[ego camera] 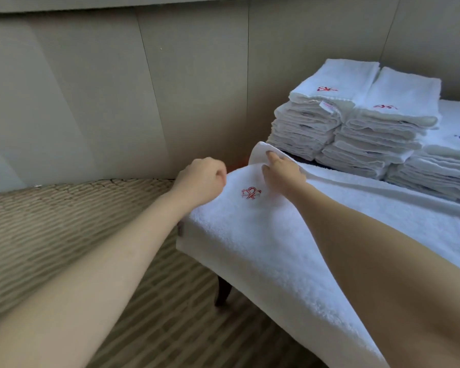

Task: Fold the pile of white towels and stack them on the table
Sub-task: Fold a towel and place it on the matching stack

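1. Where the counter's far-left corner drops away, an open white towel [263, 235] spread flat, long axis running from that corner back toward the near-right edge, red emblem [251, 193] face up near the corner.
2. Left hand [201, 179] at the towel's left edge, fingers curled around the hem, seemingly gripping it.
3. Right hand [282, 168] pinching the raised far corner, lifted clear of the counter.
4. Both hands at the far end; rest of the towel lying toward the body, so likely a fold drawn nearward.
5. Folded stacks [356, 120] along the counter's far-right edge, just beyond the right hand.
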